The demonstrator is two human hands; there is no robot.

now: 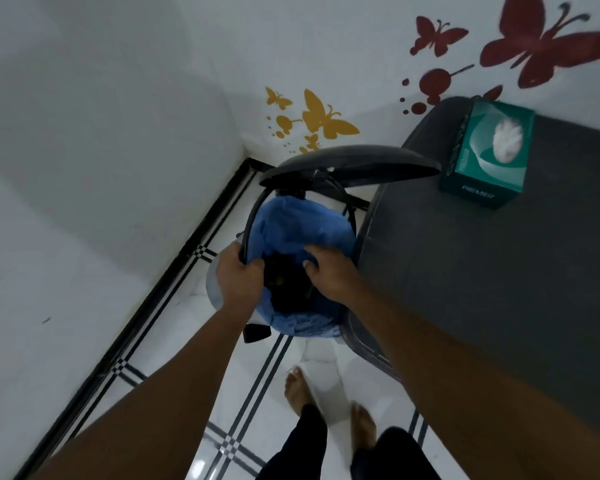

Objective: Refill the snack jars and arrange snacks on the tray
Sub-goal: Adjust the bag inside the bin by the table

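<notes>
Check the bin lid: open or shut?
Open. The lid stands raised over the bin, leaving its blue liner exposed.

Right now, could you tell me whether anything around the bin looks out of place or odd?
Nothing is spilled or broken. The pedal bin stands lid-up with both hands at its blue liner: left hand on the rim, right hand reaching in. No jars or tray show here, only a tissue box on the table.

Dark grey table (499, 271) with green tissue box (486, 157); tiled floor (274, 393) under bin (302, 258).
</notes>
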